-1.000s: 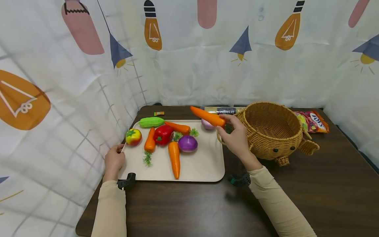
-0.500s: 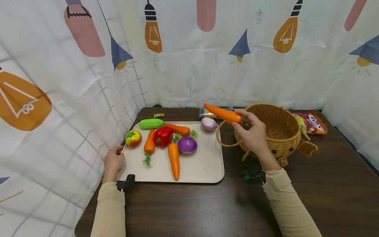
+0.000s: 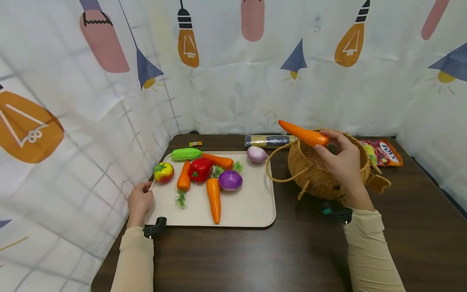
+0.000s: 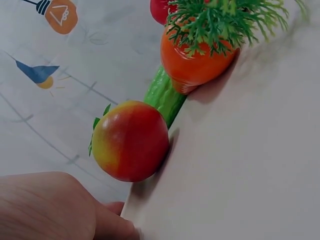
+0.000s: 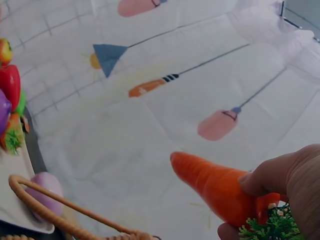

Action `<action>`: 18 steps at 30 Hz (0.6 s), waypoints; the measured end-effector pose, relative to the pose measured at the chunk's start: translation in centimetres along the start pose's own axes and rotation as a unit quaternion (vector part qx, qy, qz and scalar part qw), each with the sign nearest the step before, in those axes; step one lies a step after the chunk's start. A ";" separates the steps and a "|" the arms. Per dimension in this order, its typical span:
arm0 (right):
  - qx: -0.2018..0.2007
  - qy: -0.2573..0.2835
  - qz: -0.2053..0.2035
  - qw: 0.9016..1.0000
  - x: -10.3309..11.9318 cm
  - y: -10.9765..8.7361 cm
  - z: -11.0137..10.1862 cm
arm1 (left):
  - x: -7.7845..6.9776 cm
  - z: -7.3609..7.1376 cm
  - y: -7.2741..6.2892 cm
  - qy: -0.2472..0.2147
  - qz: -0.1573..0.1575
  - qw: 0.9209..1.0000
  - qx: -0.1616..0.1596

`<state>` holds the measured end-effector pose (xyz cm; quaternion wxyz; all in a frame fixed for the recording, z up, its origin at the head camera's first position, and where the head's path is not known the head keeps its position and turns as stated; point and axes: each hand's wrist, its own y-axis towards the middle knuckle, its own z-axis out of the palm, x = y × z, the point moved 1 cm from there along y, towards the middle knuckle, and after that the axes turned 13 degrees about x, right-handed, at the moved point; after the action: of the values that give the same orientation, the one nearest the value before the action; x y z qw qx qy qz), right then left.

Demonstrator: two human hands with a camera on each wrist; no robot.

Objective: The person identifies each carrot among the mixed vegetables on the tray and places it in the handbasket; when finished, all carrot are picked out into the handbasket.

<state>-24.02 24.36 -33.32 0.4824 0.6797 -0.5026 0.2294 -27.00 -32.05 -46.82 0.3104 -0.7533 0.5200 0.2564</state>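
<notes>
My right hand (image 3: 341,158) pinches an orange carrot (image 3: 303,133) by its thick end, above the mouth of a wicker basket (image 3: 310,174). In the right wrist view the carrot (image 5: 212,187) shows green leaves at the gripped end. My left hand (image 3: 140,202) holds the left rim of a cream tray (image 3: 251,211). On the tray lie a red-yellow tomato-like fruit (image 3: 163,172), a green cucumber-like vegetable (image 3: 186,154), a red bell pepper (image 3: 200,169), a purple round vegetable (image 3: 230,180), a pale purple onion-like one (image 3: 257,154) and three carrots, one being the front carrot (image 3: 214,200).
The basket's loop handle (image 3: 271,172) leans left toward the tray's right edge. Behind stand a long clear packet (image 3: 271,141) and a small wrapped candy (image 3: 195,143). A red snack bag (image 3: 384,153) lies right of the basket. Printed curtains hang behind and beside the table.
My right hand has carried the carrot rightward, from over the tray's back right corner to over the basket. My left hand stays on the tray's rim.
</notes>
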 end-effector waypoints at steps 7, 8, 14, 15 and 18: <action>-0.028 0.005 0.011 1.000 -1.2 0.1 -1.8 | -0.3 0.3 -0.1 -0.006 0.005 1.000 -0.021; -0.032 0.005 0.016 0.999 -1.4 0.1 -2.0 | -0.4 0.3 -0.1 -0.006 0.006 1.000 -0.022; -0.068 0.001 0.049 0.997 -2.8 0.1 -3.6 | -0.3 0.3 0.2 0.001 0.004 1.000 -0.027; -0.071 0.003 0.056 0.996 -3.1 0.2 -3.8 | -0.2 0.3 0.3 0.002 0.003 1.000 -0.027; -0.079 0.010 0.076 0.994 -3.7 0.2 -4.2 | 0.0 0.5 0.3 0.002 0.000 1.000 -0.027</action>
<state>-24.88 29.75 -34.40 0.5209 0.5971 -0.5644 0.2314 -27.33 -31.81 -47.23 0.2891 -0.7620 0.5133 0.2691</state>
